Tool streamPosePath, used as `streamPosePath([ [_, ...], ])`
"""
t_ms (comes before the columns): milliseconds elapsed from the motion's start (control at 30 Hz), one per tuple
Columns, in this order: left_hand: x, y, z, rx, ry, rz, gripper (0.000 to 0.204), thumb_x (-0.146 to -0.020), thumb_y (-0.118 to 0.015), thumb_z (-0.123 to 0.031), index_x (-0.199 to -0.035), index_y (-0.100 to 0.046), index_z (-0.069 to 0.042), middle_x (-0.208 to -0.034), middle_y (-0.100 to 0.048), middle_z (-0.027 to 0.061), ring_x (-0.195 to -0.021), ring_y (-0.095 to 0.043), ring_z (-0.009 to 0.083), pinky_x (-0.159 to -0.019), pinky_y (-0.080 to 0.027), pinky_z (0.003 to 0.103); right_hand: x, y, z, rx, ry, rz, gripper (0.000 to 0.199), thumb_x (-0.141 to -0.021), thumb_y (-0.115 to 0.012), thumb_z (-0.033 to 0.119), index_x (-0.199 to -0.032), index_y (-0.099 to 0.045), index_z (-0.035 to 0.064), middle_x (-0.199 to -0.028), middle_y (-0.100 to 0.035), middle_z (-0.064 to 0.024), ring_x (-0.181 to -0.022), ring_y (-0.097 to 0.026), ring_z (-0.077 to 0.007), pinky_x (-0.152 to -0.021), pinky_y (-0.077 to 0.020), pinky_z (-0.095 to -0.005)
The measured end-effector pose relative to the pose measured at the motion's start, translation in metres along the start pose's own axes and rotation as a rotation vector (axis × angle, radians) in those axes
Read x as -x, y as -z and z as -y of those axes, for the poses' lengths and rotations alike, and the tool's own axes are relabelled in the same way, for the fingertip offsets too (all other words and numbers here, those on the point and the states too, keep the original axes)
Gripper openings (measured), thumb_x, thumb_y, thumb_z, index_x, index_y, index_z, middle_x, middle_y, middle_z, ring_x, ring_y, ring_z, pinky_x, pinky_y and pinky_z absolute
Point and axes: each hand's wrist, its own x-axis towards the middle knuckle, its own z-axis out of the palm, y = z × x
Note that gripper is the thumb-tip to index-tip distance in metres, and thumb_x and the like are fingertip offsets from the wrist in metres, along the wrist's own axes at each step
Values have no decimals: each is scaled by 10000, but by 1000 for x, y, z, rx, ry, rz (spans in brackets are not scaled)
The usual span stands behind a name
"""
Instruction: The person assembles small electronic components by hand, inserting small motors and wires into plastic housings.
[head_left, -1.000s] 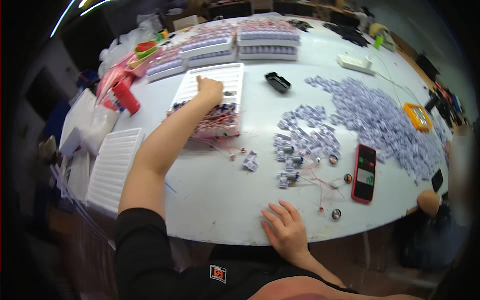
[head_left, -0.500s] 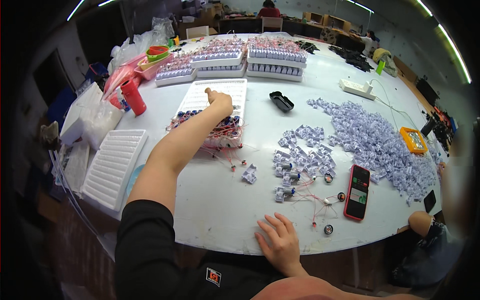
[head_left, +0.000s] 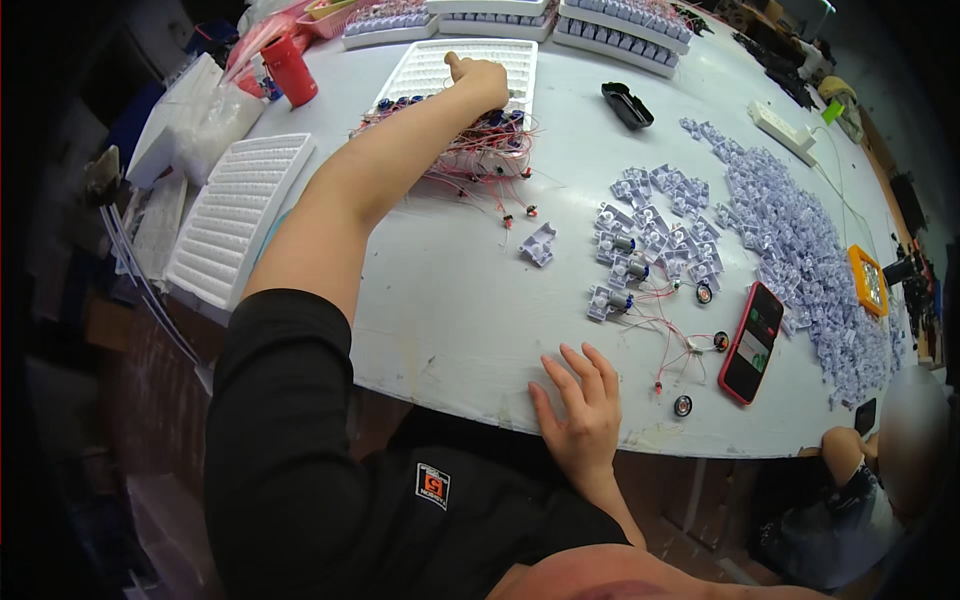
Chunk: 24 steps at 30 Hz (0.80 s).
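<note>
Head view shows the left hand (head_left: 482, 80) stretched to twelve o'clock, fingers curled with the thumb up, pressing on the white ribbed plastic tray (head_left: 425, 70) where small motors with thin red wires (head_left: 480, 150) lie bunched; whether it pinches one I cannot tell. The right hand (head_left: 580, 415) rests open, fingers spread, on the white tabletop (head_left: 420, 300) edge at six o'clock. Such pieces are probably light, their leads flimsy and tangle-prone, so grip the stiff body.

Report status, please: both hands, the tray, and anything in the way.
Left hand closed, resting on white tray with wired parts. Right hand open, flat on table edge. Nothing blocks the tray.
</note>
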Motion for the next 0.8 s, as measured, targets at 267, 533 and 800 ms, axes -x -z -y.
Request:
streamPosePath([
  [267,4,17,5,-130,-42,115,450,-743,-736,-152,-1190,-740,-108,-1179,-742,116,-1090,-702,309,-1059,-257,654,3,3,2,-30,2,-14,349,-826,-803,137,-1160,-723,75,-1237,-657,-110,-1247,-563,-351,-1010,-494,-474],
  [533,-12,12,18,77,-27,295,487,-771,-718,-210,-1237,-698,-69,-1264,-709,135,-1216,-639,310,-1080,-207,726,4,4,0,-23,-3,2,354,-823,-803,138,-1161,-722,69,-1226,-663,-113,-1245,-563,-352,-1022,-486,-500],
  [800,-27,7,22,142,-61,348,387,-707,-672,-136,-1045,-726,43,-1132,-716,240,-1140,-643,410,-1058,-147,826,3,2,0,-17,1,2,361,-818,-810,147,-1160,-723,72,-1220,-670,-106,-1241,-569,-346,-1020,-487,-503],
])
